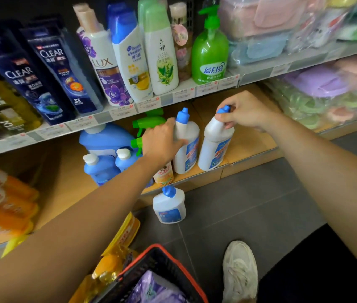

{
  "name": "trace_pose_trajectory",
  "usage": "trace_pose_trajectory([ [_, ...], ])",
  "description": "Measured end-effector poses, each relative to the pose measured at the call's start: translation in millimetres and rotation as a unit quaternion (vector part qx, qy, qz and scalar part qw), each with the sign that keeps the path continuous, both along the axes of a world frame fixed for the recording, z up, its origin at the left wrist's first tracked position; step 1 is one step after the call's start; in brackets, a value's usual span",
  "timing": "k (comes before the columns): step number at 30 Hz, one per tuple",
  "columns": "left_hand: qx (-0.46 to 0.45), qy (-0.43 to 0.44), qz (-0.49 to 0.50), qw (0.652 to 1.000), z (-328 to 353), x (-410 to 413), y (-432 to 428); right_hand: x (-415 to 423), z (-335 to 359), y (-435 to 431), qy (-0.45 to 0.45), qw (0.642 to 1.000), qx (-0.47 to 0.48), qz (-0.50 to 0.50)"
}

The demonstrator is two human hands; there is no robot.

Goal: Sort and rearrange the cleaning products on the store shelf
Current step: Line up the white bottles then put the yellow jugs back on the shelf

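Two white toilet-cleaner bottles with blue caps stand side by side on the bottom wooden shelf (249,149). My left hand (162,143) grips the neck of the left bottle (189,149). My right hand (245,111) pinches the blue cap of the right bottle (214,147). A third, shorter white bottle with a blue cap (169,206) stands on the grey floor just below the shelf edge. Blue detergent bottles (105,154) and green spray triggers (149,123) stand to the left of my left hand, and a small orange-labelled bottle (163,174) sits under my left wrist.
Shampoo and soap bottles, among them a green pump bottle (210,53), line the upper shelf. Wrapped plastic goods (317,84) fill the right shelves. Orange packs (5,204) lie at the left. A black basket with a red rim (162,272) and yellow pouches (120,239) are on the floor, near my shoe (239,272).
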State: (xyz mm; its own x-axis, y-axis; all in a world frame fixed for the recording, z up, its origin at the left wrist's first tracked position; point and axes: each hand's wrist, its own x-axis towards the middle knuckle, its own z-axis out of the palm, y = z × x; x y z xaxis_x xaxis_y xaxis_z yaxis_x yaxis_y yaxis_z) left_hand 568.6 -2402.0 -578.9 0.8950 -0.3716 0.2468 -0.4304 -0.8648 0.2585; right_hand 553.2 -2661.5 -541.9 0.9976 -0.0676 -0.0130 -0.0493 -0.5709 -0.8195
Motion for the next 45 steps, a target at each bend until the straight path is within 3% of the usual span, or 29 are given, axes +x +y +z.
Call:
trace_pose_trajectory([
  [7,-0.037,0.07,-0.076,0.994,3.0,17.7,-37.1,-5.1,-0.3,-6.5,0.015,0.999,0.039,0.01],
  [13,-0.027,0.096,-0.047,0.994,6.5,35.9,-47.0,-9.1,-13.2,3.9,-0.018,0.999,0.029,-0.011],
  [18,0.021,0.019,-0.1,0.995,7.7,15.9,-14.9,-19.5,-44.6,4.9,0.047,0.999,0.011,0.006],
  [22,-0.057,-0.061,-0.198,0.977,3.7,-13.3,15.9,-19.9,-65.6,20.0,0.001,0.998,-0.033,-0.062],
  [25,-0.053,0.013,-0.254,0.966,-13.6,-32.5,40.7,-21.2,-71.6,31.8,-0.023,0.988,-0.108,-0.103],
  [28,0.063,0.147,-0.214,0.964,-41.5,-43.2,56.8,-20.1,-71.6,44.9,-0.042,0.983,-0.135,-0.121],
  [31,0.148,0.209,-0.186,0.949,-68.8,-49.9,66.0,-15.5,-66.7,55.3,-0.038,0.98,-0.133,-0.141],
  [38,0.1,0.238,-0.127,0.958,-91.9,-53.3,65.7,-8.5,-66.8,78.5,-0.044,0.976,-0.144,-0.158],
  [43,0.066,0.273,-0.112,0.953,-89.1,-55.7,67.1,-26.8,-66.8,69.0,-0.01,0.992,-0.008,-0.125],
  [45,0.042,0.272,-0.109,0.955,-85.3,-60.4,70.4,-40.9,-68.8,66.7,0.025,0.993,-0.039,-0.109],
])
